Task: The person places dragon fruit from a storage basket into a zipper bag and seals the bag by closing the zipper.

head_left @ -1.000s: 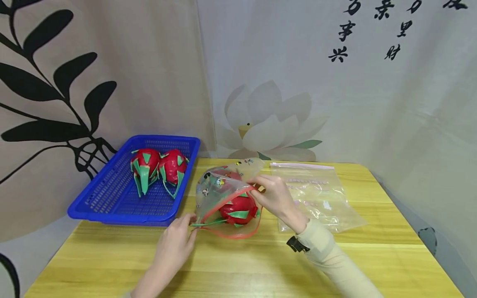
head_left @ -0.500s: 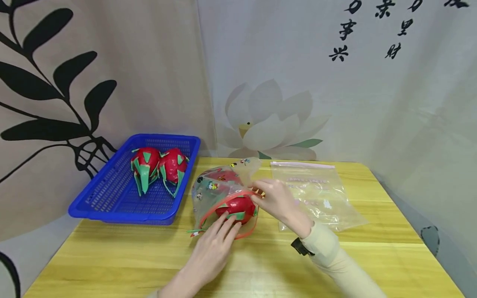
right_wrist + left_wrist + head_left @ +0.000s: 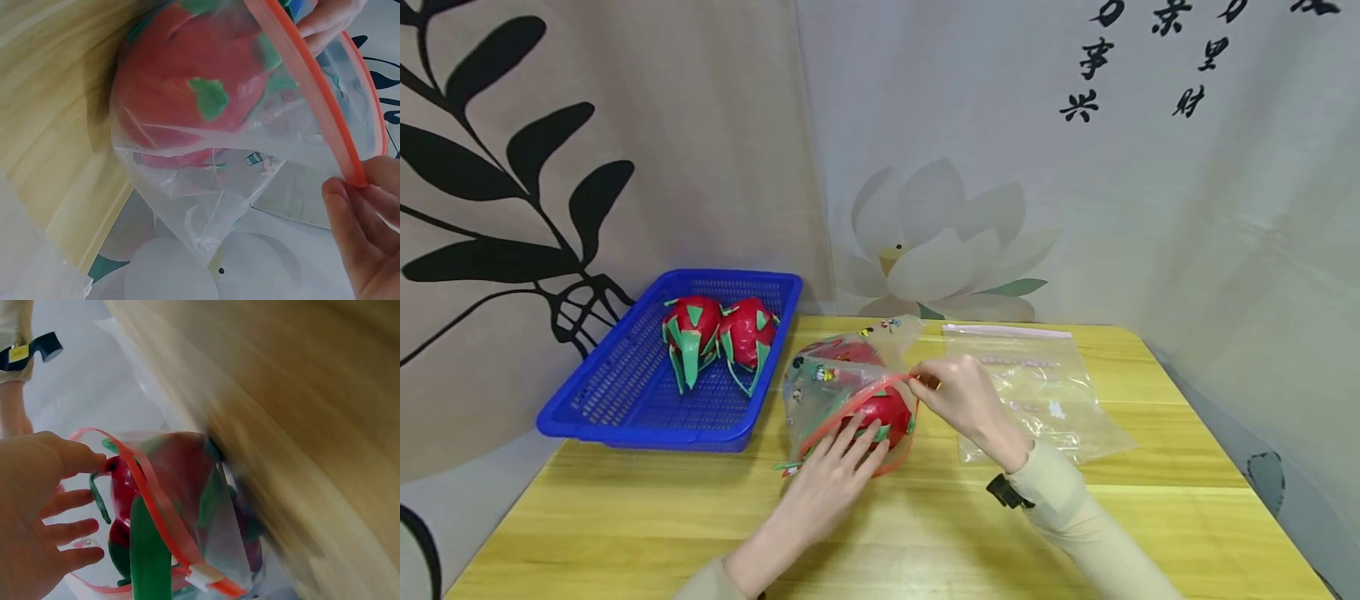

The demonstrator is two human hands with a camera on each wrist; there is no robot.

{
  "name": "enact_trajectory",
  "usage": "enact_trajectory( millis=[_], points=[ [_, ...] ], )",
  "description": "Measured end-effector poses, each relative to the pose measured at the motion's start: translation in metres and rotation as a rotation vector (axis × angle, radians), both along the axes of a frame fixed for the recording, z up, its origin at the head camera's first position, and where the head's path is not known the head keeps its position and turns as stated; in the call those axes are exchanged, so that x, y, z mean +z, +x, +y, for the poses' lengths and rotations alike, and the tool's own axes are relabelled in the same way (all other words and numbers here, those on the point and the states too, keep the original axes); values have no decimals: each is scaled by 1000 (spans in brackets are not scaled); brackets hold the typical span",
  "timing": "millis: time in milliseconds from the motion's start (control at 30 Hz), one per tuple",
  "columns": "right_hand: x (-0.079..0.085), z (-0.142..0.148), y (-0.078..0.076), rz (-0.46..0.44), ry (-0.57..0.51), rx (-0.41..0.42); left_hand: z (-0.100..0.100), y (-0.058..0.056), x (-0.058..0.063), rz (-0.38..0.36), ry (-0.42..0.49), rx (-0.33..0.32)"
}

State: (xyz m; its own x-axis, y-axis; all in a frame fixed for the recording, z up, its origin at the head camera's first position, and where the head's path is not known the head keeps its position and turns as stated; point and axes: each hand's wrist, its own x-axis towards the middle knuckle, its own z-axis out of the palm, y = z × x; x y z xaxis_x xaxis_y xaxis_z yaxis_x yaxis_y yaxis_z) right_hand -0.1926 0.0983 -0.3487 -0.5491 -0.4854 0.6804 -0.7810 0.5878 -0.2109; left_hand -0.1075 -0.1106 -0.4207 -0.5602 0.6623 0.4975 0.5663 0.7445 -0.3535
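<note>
A clear zip bag (image 3: 823,387) with cartoon prints and an orange-red zip rim lies on its side on the table. Just inside its mouth is a red toy dragon fruit (image 3: 889,410) with green scales; more red shows deeper through the film. My left hand (image 3: 833,479) reaches to the mouth, fingers spread and nearly straight against the fruit. At the rim's upper right corner, my right hand (image 3: 961,404) pinches the orange edge between thumb and fingers, as the right wrist view also shows. A slider (image 3: 203,575) sits on the rim in the left wrist view.
To the left stands a blue plastic basket (image 3: 647,437) holding two more dragon fruits (image 3: 692,333). Another clear zip bag (image 3: 1037,392) lies flat on the right of the wooden table (image 3: 880,550). A printed cloth (image 3: 947,150) hangs behind.
My left hand has let go of the bag's left corner and moved right onto the fruit at the mouth. My right hand keeps pinching the rim, which now sits lower over the fruit.
</note>
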Motion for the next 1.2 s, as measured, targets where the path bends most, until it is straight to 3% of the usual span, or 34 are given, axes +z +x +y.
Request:
enact_trajectory(
  millis=[233,333,500,633,767,867,1033,1200],
  points=[
    [6,-12,-12,1,3,-17,-1,-14,-5,-3,-66,71],
    [9,-15,-20,-9,-3,-20,-3,-26,-8,10,-78,59],
    [13,-18,-34,-48,-31,-29,0,-47,-6,-26,-46,43],
    [14,-20,-40,-84,-29,-26,9,-57,-5,-74,-34,112],
    [13,-18,-40,-97,-24,-29,18,-62,-5,-79,-63,223],
    [13,-16,-38,-98,-4,-50,20,-65,-4,-58,-71,258],
    [14,-12,-29,-76,63,-83,19,-65,-6,-25,-43,243],
    [18,-12,-18,-28,95,-123,17,-65,-7,66,100,194]
  ],
)
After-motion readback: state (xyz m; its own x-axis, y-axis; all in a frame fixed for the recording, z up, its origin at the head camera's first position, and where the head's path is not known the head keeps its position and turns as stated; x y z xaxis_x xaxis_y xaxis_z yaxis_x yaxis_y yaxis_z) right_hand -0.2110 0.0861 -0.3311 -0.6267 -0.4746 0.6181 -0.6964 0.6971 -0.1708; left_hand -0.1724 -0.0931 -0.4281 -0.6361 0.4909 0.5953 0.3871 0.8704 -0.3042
